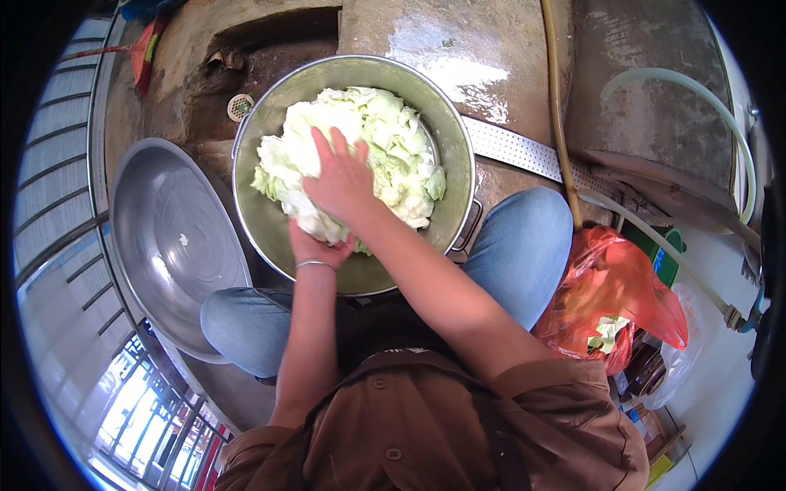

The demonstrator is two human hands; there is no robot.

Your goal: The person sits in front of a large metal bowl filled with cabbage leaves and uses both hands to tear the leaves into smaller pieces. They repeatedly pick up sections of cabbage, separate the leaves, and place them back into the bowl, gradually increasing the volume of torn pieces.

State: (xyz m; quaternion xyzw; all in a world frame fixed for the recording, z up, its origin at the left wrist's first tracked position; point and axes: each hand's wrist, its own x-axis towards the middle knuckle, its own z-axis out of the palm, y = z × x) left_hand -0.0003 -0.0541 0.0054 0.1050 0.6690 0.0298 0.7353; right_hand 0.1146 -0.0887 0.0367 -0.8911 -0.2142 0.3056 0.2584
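A deep round metal pot stands on the floor between my knees, with torn pale-green cabbage leaves heaped inside. My left hand, a bangle on its wrist, cups a clump of the leaves from below at the pot's near left side. On top of the same clump lies my right hand, its fingers spread over the leaves. Both hands hold the clump between them. The undersides of the fingers and the lower leaves are hidden.
Left of the pot, a wide metal basin leans tilted, a leaf scrap inside. A round drain cover is beyond it. On the right are a perforated metal strip, a hose and a red plastic bag holding leaves.
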